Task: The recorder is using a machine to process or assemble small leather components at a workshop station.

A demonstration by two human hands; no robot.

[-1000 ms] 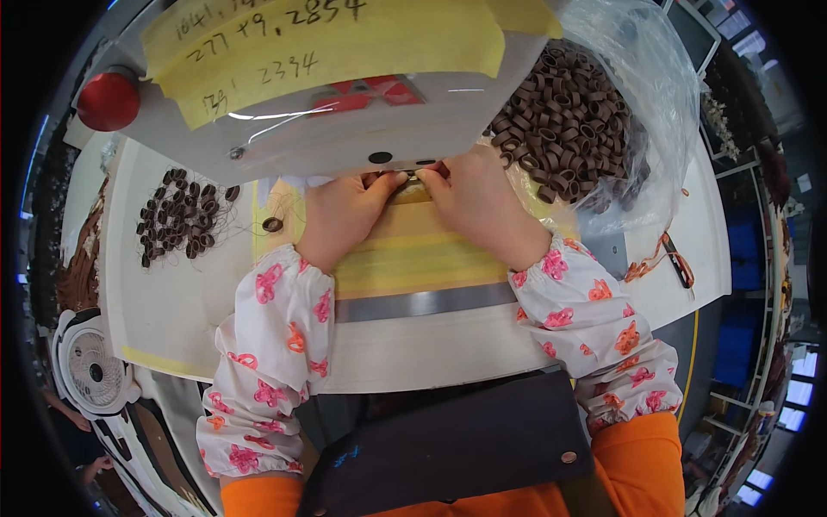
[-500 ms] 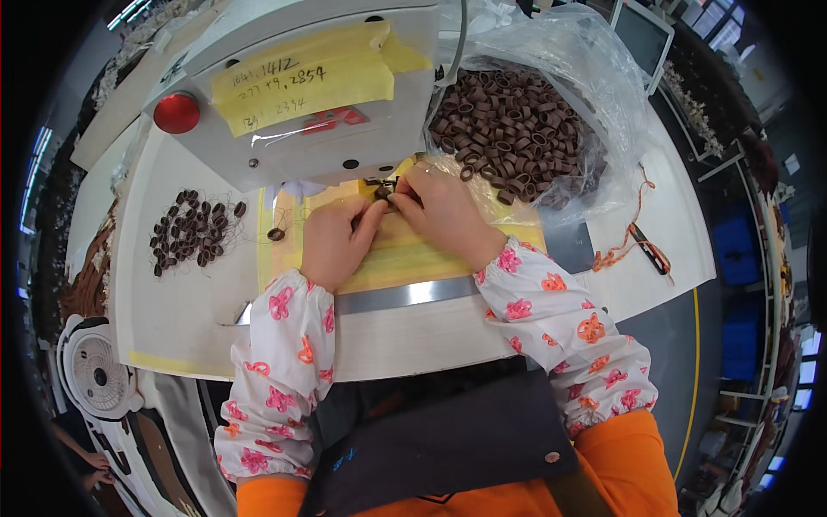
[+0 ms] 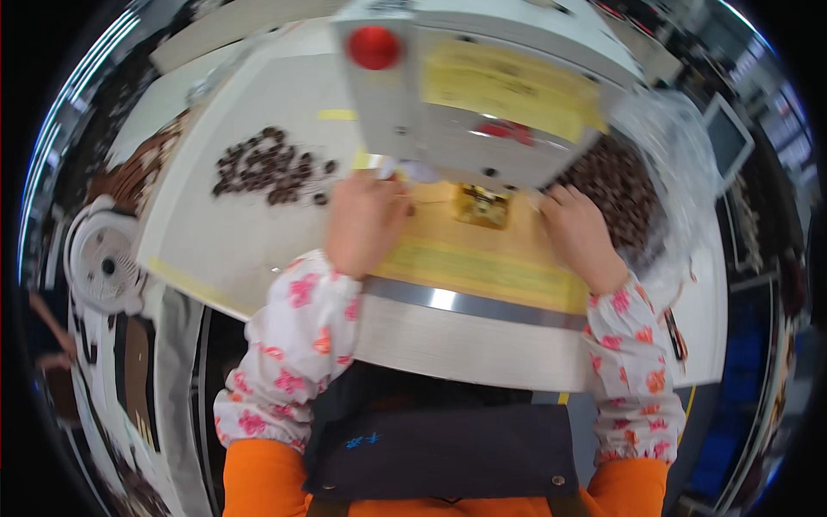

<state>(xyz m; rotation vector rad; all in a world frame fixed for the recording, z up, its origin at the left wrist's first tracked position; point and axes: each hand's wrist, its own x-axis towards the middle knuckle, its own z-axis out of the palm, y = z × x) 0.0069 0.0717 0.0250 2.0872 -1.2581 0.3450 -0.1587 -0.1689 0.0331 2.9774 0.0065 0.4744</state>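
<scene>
A grey sewing-type machine (image 3: 508,112) with yellow tape and a red button stands over the work spot. Under its head is a small yellow-and-metal fixture (image 3: 481,207), with neither hand touching it. Left of the fixture, my left hand (image 3: 366,226) is closed, its fingertips near a white part below the machine. A bit of brown shows by its fingers, too blurred to name. My right hand (image 3: 581,233) is right of the fixture, beside a clear plastic bag (image 3: 685,146) of brown rings (image 3: 616,185). Its fingers are curled and smeared, so what they hold does not show.
Several dark brown rings with loose threads (image 3: 267,168) lie on the white table at the left. A metal strip (image 3: 444,299) runs along the near side of the yellow-taped plate. Black-handled snippers (image 3: 675,336) lie at right; a white fan (image 3: 105,261) stands at left.
My hands, together at the fixture before, are now apart: the left moved left, the right toward the bag. The fixture is uncovered. The whole view has shifted and turned.
</scene>
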